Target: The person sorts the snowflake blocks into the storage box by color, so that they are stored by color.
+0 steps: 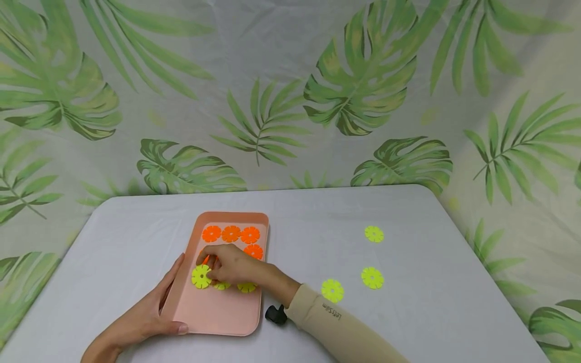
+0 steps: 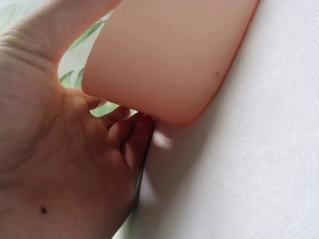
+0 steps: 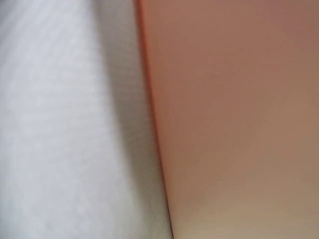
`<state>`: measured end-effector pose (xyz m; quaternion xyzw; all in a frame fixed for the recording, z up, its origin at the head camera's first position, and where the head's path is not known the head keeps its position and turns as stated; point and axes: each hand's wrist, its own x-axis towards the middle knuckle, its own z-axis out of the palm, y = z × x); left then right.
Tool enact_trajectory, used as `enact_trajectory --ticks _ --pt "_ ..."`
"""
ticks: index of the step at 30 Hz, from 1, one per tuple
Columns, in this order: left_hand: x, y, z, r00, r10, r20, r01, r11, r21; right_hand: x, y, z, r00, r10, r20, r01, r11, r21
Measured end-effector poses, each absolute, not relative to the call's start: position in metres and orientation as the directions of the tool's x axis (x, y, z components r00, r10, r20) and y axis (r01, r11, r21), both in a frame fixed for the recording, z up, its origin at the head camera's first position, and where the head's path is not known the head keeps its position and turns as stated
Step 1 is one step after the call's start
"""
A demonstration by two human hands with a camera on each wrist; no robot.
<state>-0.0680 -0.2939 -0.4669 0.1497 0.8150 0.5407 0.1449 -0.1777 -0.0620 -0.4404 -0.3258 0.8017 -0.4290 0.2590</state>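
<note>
A pale grey-white counter (image 1: pixel 408 312) with rounded corners fills the lower half of the head view. Behind it, from 9 through 12 to 3 o'clock, hangs a light cloth backdrop (image 1: pixel 281 60) printed with large green palm and monstera leaves. Soft, even light.

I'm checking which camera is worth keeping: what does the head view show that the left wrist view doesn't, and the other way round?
Only the head view shows the right hand over the tray, touching a yellow disc, with orange discs in the tray and three yellow discs loose on the table. Only the left wrist view shows the left fingers curled under the tray's corner, close up. Both show the left hand holding the pink tray on the white table.
</note>
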Motion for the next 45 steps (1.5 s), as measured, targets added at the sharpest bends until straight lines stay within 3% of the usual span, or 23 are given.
enact_trajectory --ticks 13,29,45 --pt "-0.069 -0.295 -0.468 -0.912 0.401 -0.090 0.071 0.370 0.926 -0.178 -0.065 -0.443 -0.683 -0.715 -0.152 -0.350 0.502 -0.791" --pt "-0.069 -0.294 -0.471 -0.908 0.410 -0.088 0.063 0.341 0.938 -0.178 -0.056 -0.442 -0.675 -0.728 -0.119 -0.353 0.460 -0.815" --pt "-0.068 -0.291 -0.464 -0.920 0.364 -0.149 0.015 0.411 0.912 -0.207 0.018 -0.419 -0.756 -0.653 0.049 -0.380 0.375 -0.846"
